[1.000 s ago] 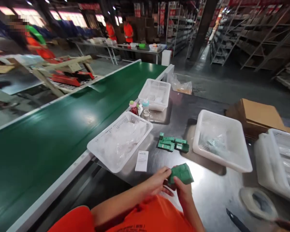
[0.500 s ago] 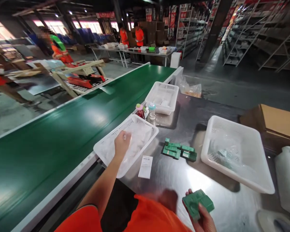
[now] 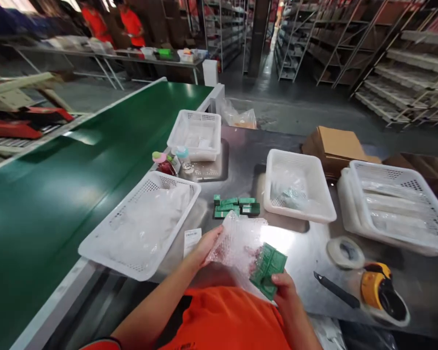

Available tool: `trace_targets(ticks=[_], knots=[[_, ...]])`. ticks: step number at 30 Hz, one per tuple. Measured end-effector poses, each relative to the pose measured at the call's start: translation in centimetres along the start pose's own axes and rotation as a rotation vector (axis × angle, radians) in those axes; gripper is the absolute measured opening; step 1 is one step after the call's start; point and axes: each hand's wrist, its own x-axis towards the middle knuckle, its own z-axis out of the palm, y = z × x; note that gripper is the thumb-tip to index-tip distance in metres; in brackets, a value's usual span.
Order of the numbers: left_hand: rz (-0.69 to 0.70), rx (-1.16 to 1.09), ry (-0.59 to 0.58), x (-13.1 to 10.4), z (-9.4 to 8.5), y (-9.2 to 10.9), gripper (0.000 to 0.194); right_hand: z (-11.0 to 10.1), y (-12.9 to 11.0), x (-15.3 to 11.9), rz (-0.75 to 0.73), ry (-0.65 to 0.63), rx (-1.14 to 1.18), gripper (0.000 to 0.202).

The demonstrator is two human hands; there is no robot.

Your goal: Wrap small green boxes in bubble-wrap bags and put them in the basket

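Observation:
My left hand (image 3: 209, 243) grips the left edge of a bubble-wrap sheet (image 3: 237, 240), which hangs over the front of the metal table. In my right hand (image 3: 282, 287) is a flat green box (image 3: 269, 270), upright against the wrap's right side, thumb on its face. Small green boxes (image 3: 228, 206) lie in a group just beyond the wrap. A white slip of paper (image 3: 191, 240) rests left of them, partly behind my left forearm. To the left, a white basket (image 3: 140, 226) holds crumpled clear plastic.
A green conveyor belt (image 3: 105, 150) runs along the left. White baskets (image 3: 299, 184) stand at the back and right. At right lie a black knife (image 3: 336, 289), a tape roll (image 3: 346, 253) and a yellow tape dispenser (image 3: 377, 289). Two people stand far off.
My left hand has come out of the left basket with bubble wrap and moved over the table. The green box in my right hand is now beside the wrap. The view has turned right.

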Motion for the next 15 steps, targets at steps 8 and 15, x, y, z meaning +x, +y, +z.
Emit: trace_targets(ticks=[8,15], knots=[[0.253,0.448,-0.035,3.4,-2.7,-1.2,0.048,-0.9,1.0,0.2,0.306,-0.196,0.162,0.059],[0.404,0.753,0.254,5.8,-4.2,-2.3,0.034,-1.0,4.9,4.0,0.398,-0.050,0.090,0.048]])
